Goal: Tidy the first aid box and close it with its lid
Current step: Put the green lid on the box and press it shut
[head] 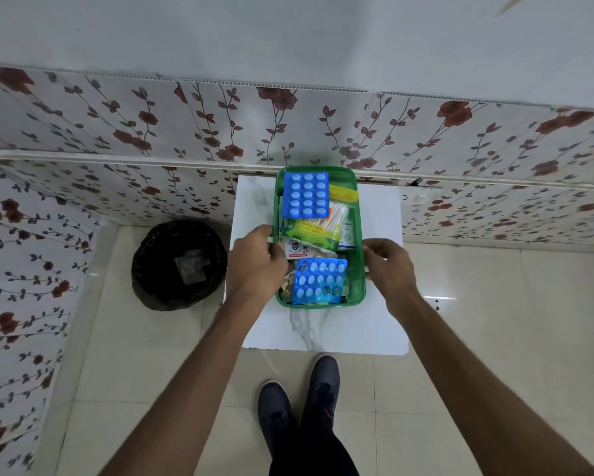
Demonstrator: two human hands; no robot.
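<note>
From the head view, the green translucent plastic first aid box (357, 269) sits lidless on the white square table (374, 321), between the two hands. The left hand (254, 262) has its fingers (268, 245) curled shut on the box's left rim; the right hand (390, 266) has its fingers (374, 250) pinching the right rim. Just past the left fingers lie a blue tablet blister pack (306, 194) and a green cotton swab packet (318, 228); a second blue blister pack (319, 281) lies nearer than both sets of fingers.

Your left hand (256, 261) grips the left rim of the green first aid box (357, 269); your right hand (388, 266) pinches its right rim. Inside the box: one blue blister pack (306, 194) at the far end, another (319, 281) at the near end, a cotton swab packet (318, 228) between them. Black bin (179, 264) sits left of the box.
</note>
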